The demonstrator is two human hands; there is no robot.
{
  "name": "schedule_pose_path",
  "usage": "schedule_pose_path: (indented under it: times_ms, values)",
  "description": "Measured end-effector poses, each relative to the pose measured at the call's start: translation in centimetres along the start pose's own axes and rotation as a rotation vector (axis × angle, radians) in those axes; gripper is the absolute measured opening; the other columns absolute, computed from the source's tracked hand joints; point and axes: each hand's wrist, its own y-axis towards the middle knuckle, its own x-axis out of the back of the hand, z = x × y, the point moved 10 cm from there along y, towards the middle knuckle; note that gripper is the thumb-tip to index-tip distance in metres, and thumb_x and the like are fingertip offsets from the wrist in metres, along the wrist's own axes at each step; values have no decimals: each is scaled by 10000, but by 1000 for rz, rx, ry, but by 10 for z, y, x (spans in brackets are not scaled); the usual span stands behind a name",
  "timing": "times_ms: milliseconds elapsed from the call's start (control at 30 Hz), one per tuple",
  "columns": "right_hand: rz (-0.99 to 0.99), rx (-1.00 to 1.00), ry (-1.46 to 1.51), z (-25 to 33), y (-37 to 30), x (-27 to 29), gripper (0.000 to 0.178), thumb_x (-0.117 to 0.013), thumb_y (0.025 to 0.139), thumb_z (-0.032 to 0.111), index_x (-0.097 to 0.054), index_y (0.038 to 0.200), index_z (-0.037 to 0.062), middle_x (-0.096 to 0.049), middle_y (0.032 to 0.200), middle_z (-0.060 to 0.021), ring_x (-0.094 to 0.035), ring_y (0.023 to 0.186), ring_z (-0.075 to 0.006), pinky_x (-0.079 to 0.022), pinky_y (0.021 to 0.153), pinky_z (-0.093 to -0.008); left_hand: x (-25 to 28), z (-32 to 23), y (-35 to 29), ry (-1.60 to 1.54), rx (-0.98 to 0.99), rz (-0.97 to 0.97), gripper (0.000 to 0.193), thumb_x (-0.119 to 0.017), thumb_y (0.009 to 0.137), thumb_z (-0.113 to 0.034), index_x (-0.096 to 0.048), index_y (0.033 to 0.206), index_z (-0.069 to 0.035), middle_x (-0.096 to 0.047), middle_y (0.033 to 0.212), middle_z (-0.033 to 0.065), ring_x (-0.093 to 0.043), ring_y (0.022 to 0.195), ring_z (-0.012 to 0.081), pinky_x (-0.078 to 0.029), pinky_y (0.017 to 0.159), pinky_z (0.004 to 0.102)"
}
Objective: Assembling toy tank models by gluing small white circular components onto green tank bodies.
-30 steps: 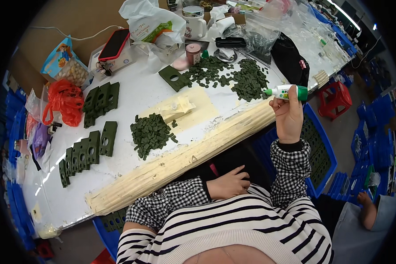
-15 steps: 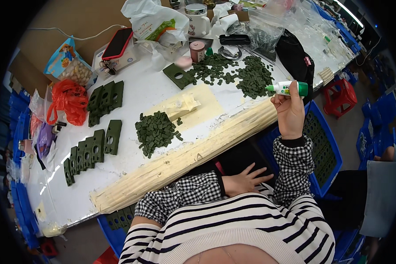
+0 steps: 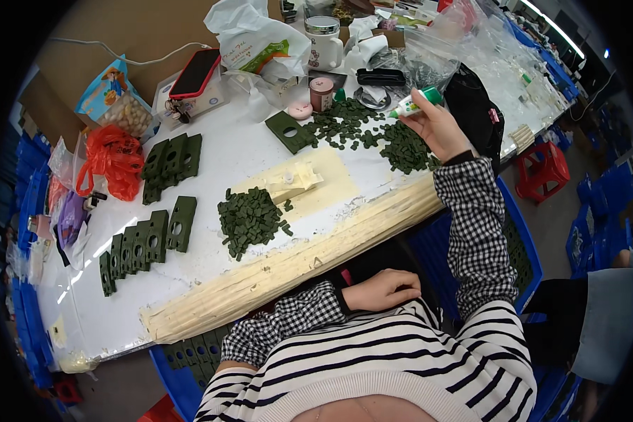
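My right hand (image 3: 441, 132) holds a small white glue bottle (image 3: 407, 105) with a green base and green tip. The bottle is tilted, tip to the left, above a heap of small dark green pieces (image 3: 406, 149). Low in front of my body, away from the table, my left hand (image 3: 385, 290) rests with its fingers curled together and nothing visible in them. A flat green part with a round hole (image 3: 288, 131) lies by the scattered pieces. Another pile of green pieces (image 3: 250, 221) sits nearer, beside a cream-coloured block (image 3: 292, 181).
Rows of green holed parts (image 3: 139, 243) stand at the left. Behind them are a red bag (image 3: 112, 163), a phone (image 3: 195, 72), a pink tin (image 3: 321, 94) and a white mug (image 3: 322, 43). A ridged cream strip (image 3: 295, 264) lines the table's near edge. A blue crate (image 3: 529, 232) stands at right.
My right hand has moved left and away from me with the glue bottle, now tilted over the green pieces. My left hand's spread fingers have drawn together.
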Motion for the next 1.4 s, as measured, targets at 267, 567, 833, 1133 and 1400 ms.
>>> schedule_pose_path:
  times_ms: [267, 567, 833, 1133, 1400]
  values:
    - [104, -168, -170, -42, 81, -19, 349, -650, 883, 295, -556, 1082, 24, -583, 1006, -41, -569, 913, -123, -471, 885, -275, 27, -32, -20, -173, 53, -61, 173, -545, 945, -158, -587, 943, 10, -624, 898, 70, -582, 823, 125, -471, 734, 259]
    - [96, -158, -187, -47, 102, -10, 467, -674, 866, 284, -498, 1198, 7, -546, 1184, -89, -513, 1121, -159, -402, 994, -299, 49, -39, -27, -176, 53, -149, 138, -549, 935, -123, -597, 944, 6, -627, 939, 87, -582, 870, 152, -469, 782, 275]
    - [112, -117, -91, -37, 112, -16, 447, -662, 876, 291, -489, 1173, 6, -517, 1094, -79, -523, 1022, -178, -425, 989, -319, 51, -40, -32, -209, 62, -165, 128, -555, 931, -113, -600, 944, 6, -623, 950, 85, -577, 876, 150, -465, 793, 277]
    - [117, -136, -129, -40, 120, -22, 470, -668, 867, 315, -501, 1188, 16, -531, 1111, -74, -519, 1024, -160, -435, 969, -314, 54, -42, -37, -247, 71, -187, 126, -548, 934, -104, -591, 949, 13, -619, 954, 81, -570, 891, 144, -459, 801, 273]
    - [78, -105, -257, -42, 125, -14, 471, -682, 855, 340, -529, 1182, 38, -527, 1113, -18, -493, 995, -101, -408, 920, -251, 54, -39, -37, -238, 30, -217, 167, -550, 938, -161, -596, 954, -2, -615, 889, 55, -562, 812, 114, -458, 703, 239]
